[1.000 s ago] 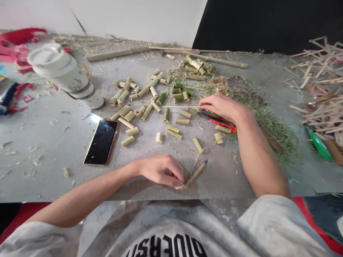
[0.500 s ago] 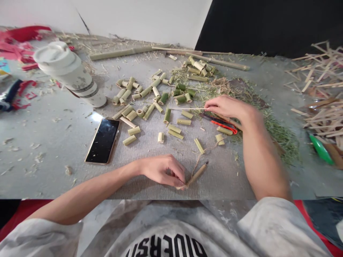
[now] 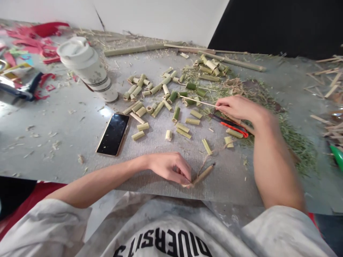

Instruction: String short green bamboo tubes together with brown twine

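Observation:
My left hand point(image 3: 171, 169) rests low at the table's near edge, fingers pinched on the end of a twine point(image 3: 203, 165). Beside those fingertips lies a short brown stick with a dark tip point(image 3: 205, 175). The twine runs up to a cut bamboo piece point(image 3: 228, 142). My right hand point(image 3: 238, 107) holds a thin pale stick point(image 3: 197, 101) between thumb and fingers, its far end pointing left over the green bamboo tubes point(image 3: 189, 101). Beneath that hand is an orange and black tool point(image 3: 233, 128).
Several short bamboo pieces point(image 3: 192, 121) lie mid-table. A phone point(image 3: 113, 135) and a lidded paper cup point(image 3: 91, 71) stand left. Green shavings point(image 3: 297, 150) and pale sticks point(image 3: 333, 84) are at right, long bamboo point(image 3: 134, 49) at the back, pliers point(image 3: 29, 87) far left.
The whole view has shifted, so things appear further right. The thin stick in my right hand has tilted, its far end now higher. My left hand keeps its pinch.

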### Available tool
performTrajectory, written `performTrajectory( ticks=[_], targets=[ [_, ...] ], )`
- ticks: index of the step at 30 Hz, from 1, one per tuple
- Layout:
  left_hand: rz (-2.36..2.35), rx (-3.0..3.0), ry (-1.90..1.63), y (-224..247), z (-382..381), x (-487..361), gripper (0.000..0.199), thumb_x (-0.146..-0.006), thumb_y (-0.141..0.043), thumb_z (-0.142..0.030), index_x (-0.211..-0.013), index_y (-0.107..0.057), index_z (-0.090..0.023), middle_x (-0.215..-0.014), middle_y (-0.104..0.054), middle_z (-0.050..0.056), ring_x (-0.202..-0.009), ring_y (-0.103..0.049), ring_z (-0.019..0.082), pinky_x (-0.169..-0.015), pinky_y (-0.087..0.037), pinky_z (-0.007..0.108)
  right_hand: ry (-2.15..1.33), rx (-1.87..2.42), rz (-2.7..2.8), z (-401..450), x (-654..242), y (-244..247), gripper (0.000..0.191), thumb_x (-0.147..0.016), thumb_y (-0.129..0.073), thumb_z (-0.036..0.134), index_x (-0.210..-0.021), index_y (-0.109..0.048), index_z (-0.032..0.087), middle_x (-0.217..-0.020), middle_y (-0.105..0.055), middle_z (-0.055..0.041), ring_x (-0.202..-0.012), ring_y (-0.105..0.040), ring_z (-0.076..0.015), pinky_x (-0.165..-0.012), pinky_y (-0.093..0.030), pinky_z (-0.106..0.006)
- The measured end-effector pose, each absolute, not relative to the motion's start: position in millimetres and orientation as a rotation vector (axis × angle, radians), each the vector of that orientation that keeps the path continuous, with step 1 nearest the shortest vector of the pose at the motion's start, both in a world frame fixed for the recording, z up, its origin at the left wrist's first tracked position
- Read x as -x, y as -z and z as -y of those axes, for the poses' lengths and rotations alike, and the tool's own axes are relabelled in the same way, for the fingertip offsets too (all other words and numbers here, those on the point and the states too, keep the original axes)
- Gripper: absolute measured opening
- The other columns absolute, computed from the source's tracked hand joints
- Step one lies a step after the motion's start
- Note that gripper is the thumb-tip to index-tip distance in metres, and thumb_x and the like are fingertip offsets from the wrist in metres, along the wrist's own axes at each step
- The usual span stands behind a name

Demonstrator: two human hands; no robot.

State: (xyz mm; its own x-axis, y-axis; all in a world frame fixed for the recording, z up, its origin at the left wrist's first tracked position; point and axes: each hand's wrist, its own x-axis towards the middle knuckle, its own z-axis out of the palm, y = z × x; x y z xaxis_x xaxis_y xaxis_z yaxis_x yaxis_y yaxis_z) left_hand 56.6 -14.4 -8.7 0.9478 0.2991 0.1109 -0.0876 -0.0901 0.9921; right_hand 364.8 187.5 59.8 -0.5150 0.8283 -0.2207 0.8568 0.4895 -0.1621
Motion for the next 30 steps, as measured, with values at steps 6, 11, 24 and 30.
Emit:
performTrajectory(
  ticks=[6, 11, 24, 30],
  targets=[
    [-0.149, -1.628, -0.327, 10.3, 12.6, -56.6, 0.029, -0.106, -0.071, -0.035, -0.096, -0.088, -0.014, -0.093, -0.083, 0.013, -0.081, -0.074, 0.018, -0.071, -0.051, 0.028, 0.253, -1.624, -2.496, -183.5, -356.0, -69.5, 0.018, -0.102, -0.058, 0.024, -0.085, -0.062, 0.026, -0.074, -0.07, -0.0058, -0.065, -0.058, -0.0232, -0.068, -0.042, -0.039],
    [-0.13, -1.612, -0.345, 11.2, 11.4, -56.9, 0.026, -0.106, -0.073, -0.033, -0.096, -0.089, -0.015, -0.095, -0.085, 0.013, -0.083, -0.077, 0.018, -0.073, -0.054, 0.027, 0.127, -1.674, -2.472, -178.1, -349.8, -70.2, 0.021, -0.102, -0.058, 0.028, -0.082, -0.065, 0.026, -0.07, -0.067, -0.0073, -0.064, -0.058, -0.0254, -0.066, -0.04, -0.04],
    [-0.114, -1.619, -0.406, 12.2, 10.0, -56.1, 0.023, -0.105, -0.076, -0.031, -0.096, -0.092, -0.017, -0.094, -0.086, 0.013, -0.079, -0.079, 0.019, -0.068, -0.054, 0.025, -0.102, -1.819, -2.915, -142.5, -324.9, -101.1, 0.019, -0.099, -0.07, 0.03, -0.083, -0.062, 0.023, -0.095, -0.081, -0.0134, -0.08, -0.064, -0.0246, -0.079, -0.045, -0.04],
    [-0.215, -1.553, -0.389, 19.0, 14.5, -60.9, 0.017, -0.099, -0.084, -0.032, -0.093, -0.091, -0.017, -0.089, -0.085, 0.008, -0.076, -0.077, 0.017, -0.069, -0.058, 0.024, 0.383, -0.994, -3.25, -33.7, -234.3, -152.6, 0.034, -0.107, -0.055, 0.042, -0.077, -0.065, 0.03, -0.071, -0.074, 0.0033, -0.065, -0.065, -0.017, -0.068, -0.053, -0.034]
  ],
)
